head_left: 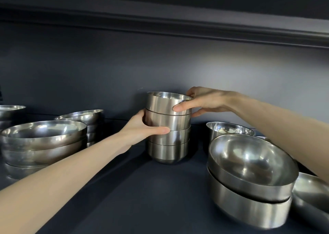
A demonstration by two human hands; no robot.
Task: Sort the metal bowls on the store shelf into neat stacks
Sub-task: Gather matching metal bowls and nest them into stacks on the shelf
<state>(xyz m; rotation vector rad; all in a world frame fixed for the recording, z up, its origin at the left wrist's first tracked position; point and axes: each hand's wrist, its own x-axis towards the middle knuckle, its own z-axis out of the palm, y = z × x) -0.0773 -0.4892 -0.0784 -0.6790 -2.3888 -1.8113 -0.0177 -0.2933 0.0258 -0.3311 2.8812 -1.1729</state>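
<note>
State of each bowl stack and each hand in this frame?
Centre stack: four small bowls, upright, top bowl tilted.
Left hand: gripping the stack's middle.
Right hand: holding the top bowl.
Right stack: two large bowls, top one askew.
Left stack: nested, upright.

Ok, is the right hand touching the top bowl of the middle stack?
Touching. The head view shows the right hand gripping the top bowl: thumb pressed on its side wall, fingers wrapped behind its rim.

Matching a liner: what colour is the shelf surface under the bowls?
Dark navy-grey, plain and matte, on the shelf surface; clearest in the head view.
</note>
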